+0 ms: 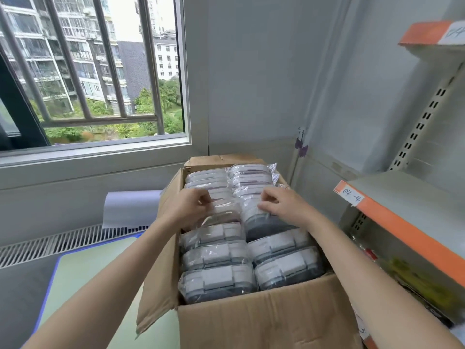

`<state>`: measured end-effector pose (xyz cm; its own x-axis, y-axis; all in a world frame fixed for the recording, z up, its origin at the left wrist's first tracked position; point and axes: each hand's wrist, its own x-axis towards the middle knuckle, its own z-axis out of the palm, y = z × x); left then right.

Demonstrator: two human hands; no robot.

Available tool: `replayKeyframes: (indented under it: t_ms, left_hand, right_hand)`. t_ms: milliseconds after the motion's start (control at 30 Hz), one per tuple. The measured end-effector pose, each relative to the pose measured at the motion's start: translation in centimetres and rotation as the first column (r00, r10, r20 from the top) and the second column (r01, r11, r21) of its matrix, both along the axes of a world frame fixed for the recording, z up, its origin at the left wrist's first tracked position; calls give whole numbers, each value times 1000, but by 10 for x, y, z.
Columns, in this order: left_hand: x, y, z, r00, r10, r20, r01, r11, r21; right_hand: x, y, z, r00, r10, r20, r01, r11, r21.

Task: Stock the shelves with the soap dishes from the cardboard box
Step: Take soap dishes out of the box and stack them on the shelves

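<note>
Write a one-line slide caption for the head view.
Both hands, left hand and right hand, grip bagged soap dishes packed in an open cardboard box beside orange-edged shelves.

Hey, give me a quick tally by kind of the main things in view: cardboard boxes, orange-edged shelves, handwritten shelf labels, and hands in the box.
Cardboard box: 1
Orange-edged shelves: 2, lower shelf and upper shelf
Handwritten shelf labels: 2, lower label and upper label
Hands on the wrapped soap dishes: 2, left hand and right hand
Total: 7
</note>
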<state>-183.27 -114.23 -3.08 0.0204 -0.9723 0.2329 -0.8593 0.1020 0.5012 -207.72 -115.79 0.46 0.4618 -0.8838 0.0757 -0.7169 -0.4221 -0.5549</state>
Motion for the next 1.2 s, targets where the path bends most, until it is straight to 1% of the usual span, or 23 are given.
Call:
replayKeyframes:
  t_ms: [133, 167, 233, 267, 300, 333, 367, 433, 467, 567, 600, 633, 667, 700, 733, 767, 800, 833, 933, 1000, 1100, 1167, 1200]
  left_hand:
    - [8, -13, 8, 981, 76, -181, -69, 997, 43]
    - [8, -17, 11, 961, 80, -264, -72, 997, 39]
    - [6, -22, 21, 877, 60, -477, -52, 998, 30]
    - [4, -23, 26, 838, 51, -544, -45, 999, 25]
    - [4, -24, 29, 825, 52, -563, -46, 999, 25]
    - [3, -25, 32, 838, 47, -544, -44, 999, 18]
    - [2, -25, 33, 876, 44, -481, -42, 999, 15]
    - [1, -23, 32, 970, 23, -244, -24, 1000, -3]
    - [0, -21, 31, 992, -3, -122, 1, 1000, -13]
    - [-7, -15, 22, 994, -40, 99, 41, 999, -4]
    - [-9, -14, 21, 984, -42, 174, 48, 998, -30]
    - [-10, -11, 20, 968, -22, 251, 48, 994, -99]
    - [-9, -10, 16, 953, 0, 302, 62, 979, -196]
    - [-10, -6, 16, 951, 18, 307, 74, 955, -287]
    - [-11, -1, 15, 959, -1, 284, 105, 931, -350]
    - [-14, 5, 16, 966, -47, 253, 140, 921, -364]
    - [-17, 11, 17, 962, -95, 257, 179, 928, -328]
    - [-20, 17, 17, 947, -126, 297, 203, 949, -243]
    - [-21, 26, 20, 904, -174, 390, 214, 975, -62]
    - [-20, 30, 20, 864, -253, 435, 262, 964, 40]
    - [-20, 34, 16, 755, -374, 539, 315, 927, 204]
    - [-22, 34, 16, 733, -409, 543, 301, 912, 280]
    - [-23, 34, 17, 743, -408, 530, 291, 911, 293]
  right_hand:
    - [-9, -2, 12, 957, -133, 256, 127, 991, 39]
    - [-11, -1, 16, 934, -162, 317, 159, 987, 38]
    - [-14, -1, 26, 891, -226, 393, 240, 971, 14]
    - [-15, -2, 30, 876, -249, 412, 274, 962, -1]
    - [-16, -1, 34, 869, -259, 421, 293, 956, -16]
    - [-18, -2, 36, 874, -260, 411, 298, 954, -30]
    - [-19, -1, 38, 892, -253, 375, 291, 955, -48]
    - [-20, 0, 37, 932, -238, 274, 267, 961, -74]
    - [-20, 1, 35, 941, -233, 245, 259, 962, -80]
    - [-17, 2, 34, 944, -229, 236, 256, 963, -90]
    - [-16, 1, 33, 946, -231, 228, 257, 962, -91]
    - [-14, 1, 32, 949, -234, 212, 258, 961, -98]
    - [-13, 1, 31, 952, -237, 195, 261, 959, -107]
    - [-11, 1, 30, 953, -242, 183, 266, 957, -119]
    - [-10, 1, 29, 953, -247, 175, 272, 953, -134]
    - [-9, 1, 28, 953, -253, 168, 278, 950, -145]
    - [-7, 1, 27, 953, -258, 158, 282, 947, -153]
    - [-5, 1, 26, 954, -263, 147, 285, 945, -161]
    - [1, -1, 21, 958, -282, 59, 288, 941, -178]
    - [6, -1, 18, 954, -284, -99, 261, 946, -194]
    - [11, 1, 19, 910, -250, -329, 198, 963, -185]
    - [11, 2, 22, 886, -222, -407, 173, 973, -155]
    - [11, 3, 24, 877, -208, -433, 156, 976, -153]
